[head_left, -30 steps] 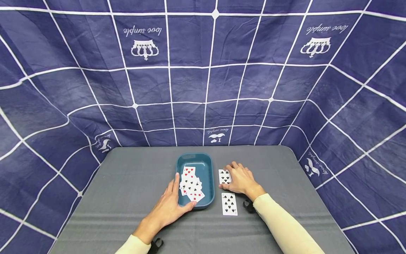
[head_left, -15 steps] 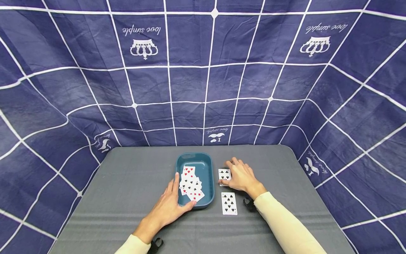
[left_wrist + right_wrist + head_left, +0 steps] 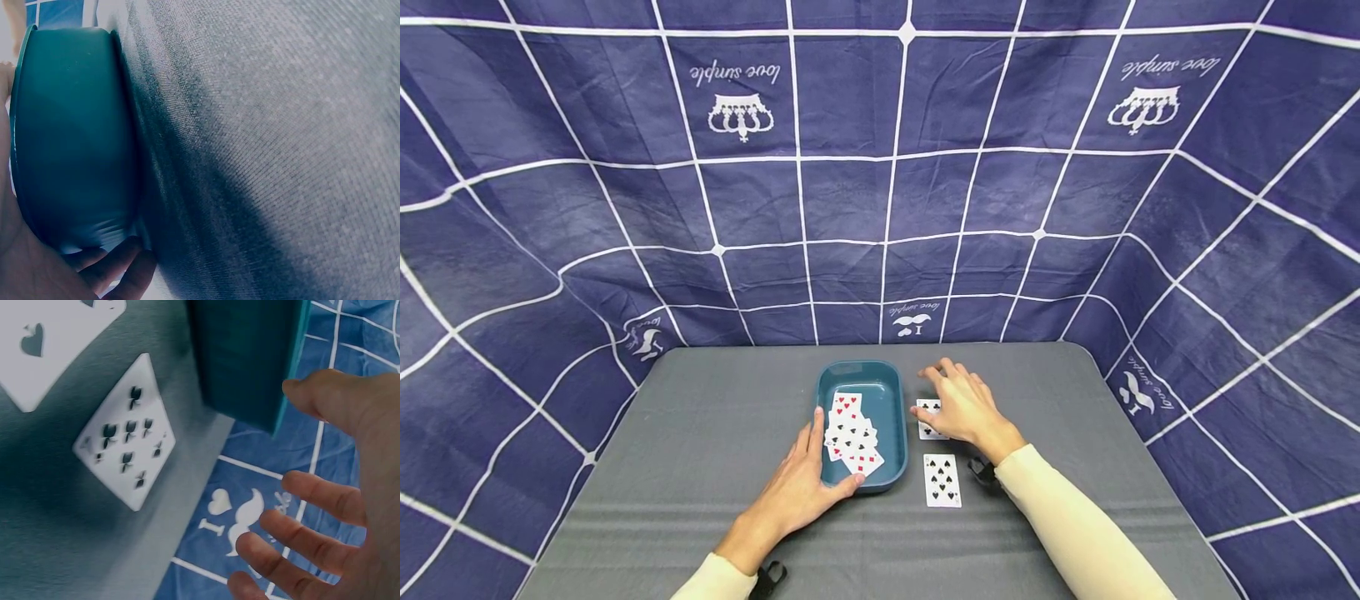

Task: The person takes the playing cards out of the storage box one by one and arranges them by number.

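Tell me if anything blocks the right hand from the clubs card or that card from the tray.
Nothing visible stands between the right hand and the clubs card. The raised right wall of the tray stands between that card and the tray's inside. The spades card lies off that line, lower in the head view.

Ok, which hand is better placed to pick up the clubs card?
Probably the right: the right hand hovers over the clubs card, holding nothing; the left hand touches the tray, farther from that card.

Two loose cards [image 3: 942,481], several overlapping cards [image 3: 850,432], one tray [image 3: 887,400]
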Motion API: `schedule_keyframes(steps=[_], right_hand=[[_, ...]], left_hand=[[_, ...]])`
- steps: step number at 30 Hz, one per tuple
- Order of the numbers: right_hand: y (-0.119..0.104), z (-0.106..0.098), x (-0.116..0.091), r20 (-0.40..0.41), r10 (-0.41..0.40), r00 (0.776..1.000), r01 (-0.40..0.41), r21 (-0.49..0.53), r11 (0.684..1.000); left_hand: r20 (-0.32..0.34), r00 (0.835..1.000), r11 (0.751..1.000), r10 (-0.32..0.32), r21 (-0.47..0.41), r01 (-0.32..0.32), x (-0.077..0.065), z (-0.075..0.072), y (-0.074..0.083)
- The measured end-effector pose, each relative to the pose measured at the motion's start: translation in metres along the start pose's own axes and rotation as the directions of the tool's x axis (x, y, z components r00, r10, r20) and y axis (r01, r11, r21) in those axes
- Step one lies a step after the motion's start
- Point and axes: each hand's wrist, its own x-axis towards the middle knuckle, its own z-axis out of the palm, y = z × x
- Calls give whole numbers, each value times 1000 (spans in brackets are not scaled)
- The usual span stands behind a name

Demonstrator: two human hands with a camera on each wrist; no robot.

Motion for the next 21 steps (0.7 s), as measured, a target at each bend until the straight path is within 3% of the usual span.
schedule_keyframes(steps=[9, 21], right_hand=[[-18, -10, 13, -2, -41, 999, 41, 24, 999], [-48, -8, 27, 40, -145, 989, 143, 54, 988]], left_hand=[[-4, 1000, 1000, 5, -8, -5, 0, 1, -1], [-6, 1000, 1000, 8, -8, -8, 0, 2, -2]])
